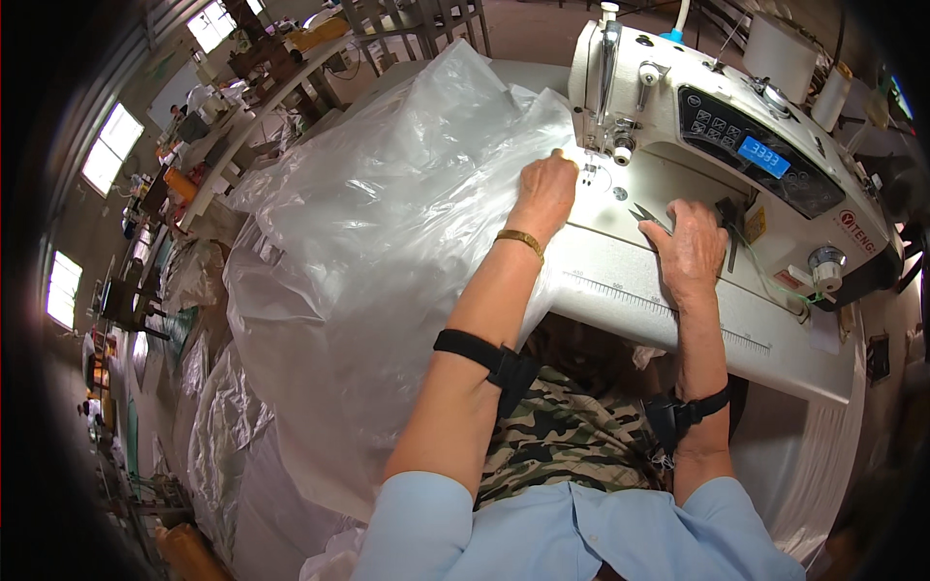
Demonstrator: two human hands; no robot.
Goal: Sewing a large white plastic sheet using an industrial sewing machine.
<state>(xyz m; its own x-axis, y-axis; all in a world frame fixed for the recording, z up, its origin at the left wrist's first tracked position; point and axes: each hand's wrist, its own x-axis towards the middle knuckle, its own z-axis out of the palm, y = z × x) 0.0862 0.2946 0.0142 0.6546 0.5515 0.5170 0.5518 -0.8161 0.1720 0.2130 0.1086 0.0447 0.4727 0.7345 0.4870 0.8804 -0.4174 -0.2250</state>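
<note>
My left hand [547, 192] is closed, its fingers pinched together just left of the needle and presser foot [589, 172] of a white sewing machine [668, 87]. What it pinches is too small to make out. A large, crinkled sheet of translucent white plastic [387, 213] lies under and left of that hand, spreading over the table's left side and hanging down in front. On the machine bed, my right hand [693, 247] curls over a pair of small dark scissors [647, 215]. Their blades stick out past my thumb toward the needle; the handles are hidden under the hand.
A ruler scale [620, 290] runs along the bed's front edge. The lit control panel [760, 155] sits on the machine arm. Thread cones [781, 56] stand behind it. A metal chair frame [417, 24] is beyond the table, and cluttered benches [252, 116] line the far left.
</note>
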